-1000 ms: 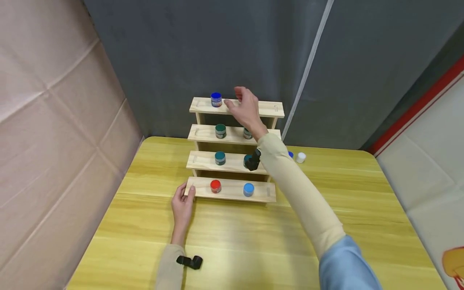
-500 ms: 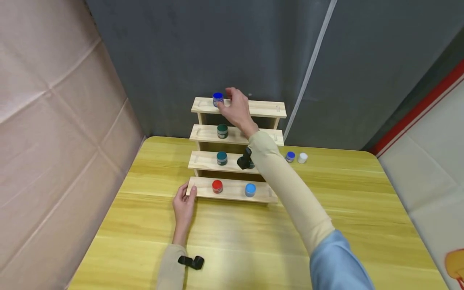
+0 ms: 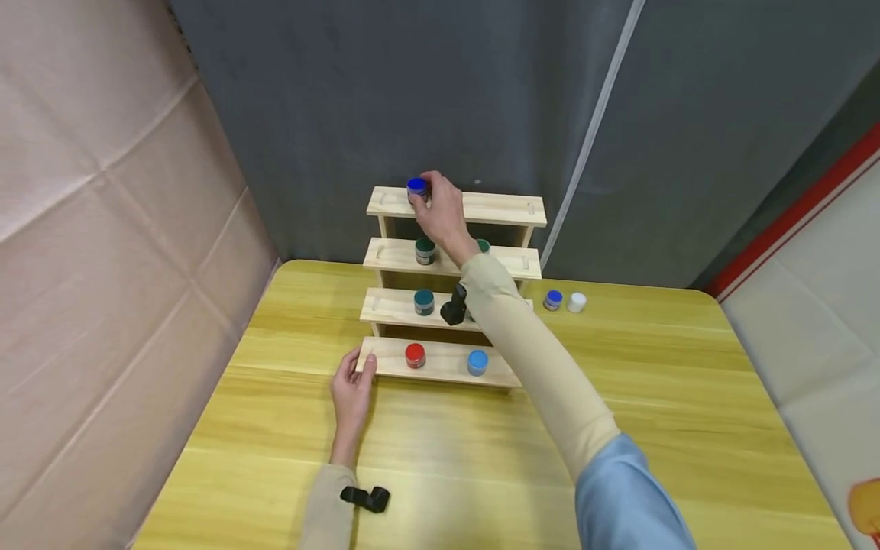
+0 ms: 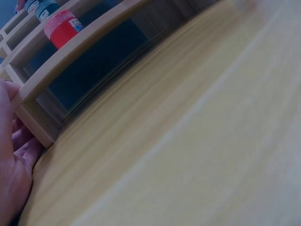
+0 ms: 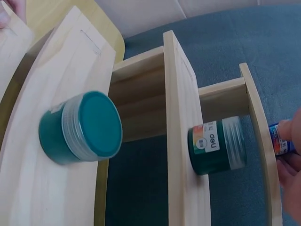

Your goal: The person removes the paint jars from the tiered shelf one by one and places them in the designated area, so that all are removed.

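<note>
Right hand (image 3: 443,215) pinches blue jar (image 3: 416,185) | left hand (image 3: 351,393) grips 4-tier rack (image 3: 498,207)

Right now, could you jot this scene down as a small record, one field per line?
Rack: wooden, four shelves
Right hand: pinching the blue jar on the top shelf
Left hand: gripping the left end of the bottom shelf
Second shelf from top: green jar, another green lid partly hidden
Third shelf: teal jar; shelf's right half partly hidden
Bottom shelf: red jar, light-blue jar
Table, right of rack: blue-lidded jar, white jar
</note>
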The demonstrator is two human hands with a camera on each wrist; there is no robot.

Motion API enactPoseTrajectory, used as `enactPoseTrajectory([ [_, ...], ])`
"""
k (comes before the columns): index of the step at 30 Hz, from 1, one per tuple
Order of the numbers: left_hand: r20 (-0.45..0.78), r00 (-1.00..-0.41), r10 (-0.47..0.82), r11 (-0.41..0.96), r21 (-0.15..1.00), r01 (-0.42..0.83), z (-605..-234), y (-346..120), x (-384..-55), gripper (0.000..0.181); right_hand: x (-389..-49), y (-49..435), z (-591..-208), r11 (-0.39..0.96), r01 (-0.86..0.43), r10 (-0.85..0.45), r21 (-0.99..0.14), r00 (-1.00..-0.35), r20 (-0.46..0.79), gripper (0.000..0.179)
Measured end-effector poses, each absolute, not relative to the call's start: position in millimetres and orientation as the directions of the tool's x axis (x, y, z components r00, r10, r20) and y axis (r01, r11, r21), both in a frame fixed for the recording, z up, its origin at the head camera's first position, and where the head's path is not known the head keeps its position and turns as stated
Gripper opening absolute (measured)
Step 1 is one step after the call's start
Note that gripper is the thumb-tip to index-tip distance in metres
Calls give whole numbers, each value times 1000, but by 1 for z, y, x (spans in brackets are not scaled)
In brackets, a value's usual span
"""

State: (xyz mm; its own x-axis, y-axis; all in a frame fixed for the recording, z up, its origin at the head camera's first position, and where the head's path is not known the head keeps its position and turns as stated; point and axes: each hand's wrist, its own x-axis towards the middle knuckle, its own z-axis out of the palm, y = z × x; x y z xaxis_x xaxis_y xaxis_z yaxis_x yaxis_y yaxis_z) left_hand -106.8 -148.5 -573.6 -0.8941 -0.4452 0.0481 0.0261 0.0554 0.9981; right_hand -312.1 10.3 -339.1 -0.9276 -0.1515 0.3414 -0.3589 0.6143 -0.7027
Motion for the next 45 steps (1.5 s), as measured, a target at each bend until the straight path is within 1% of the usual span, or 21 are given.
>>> enactPoseTrajectory([
  [11,70,-901,-427,64,997,47,-573,-147,-110,41,-308,20,-338,569,-409,-113,-714,-898,425,41],
  [21,37,-909,-416,53,998,16,-571,-151,-111,42,-311,38,-337,548,-419,-55,-724,-882,468,40],
  [36,45,-894,-445,66,998,18,-570,-158,-112,42,-314,65,-341,534,-458,20,-711,-834,552,38],
  [39,50,-896,-442,68,997,22,-566,-157,-112,43,-315,71,-341,531,-456,42,-714,-828,559,38],
  [45,75,-904,-421,60,997,55,-542,-153,-103,41,-316,84,-341,537,-456,81,-710,-810,581,38],
])
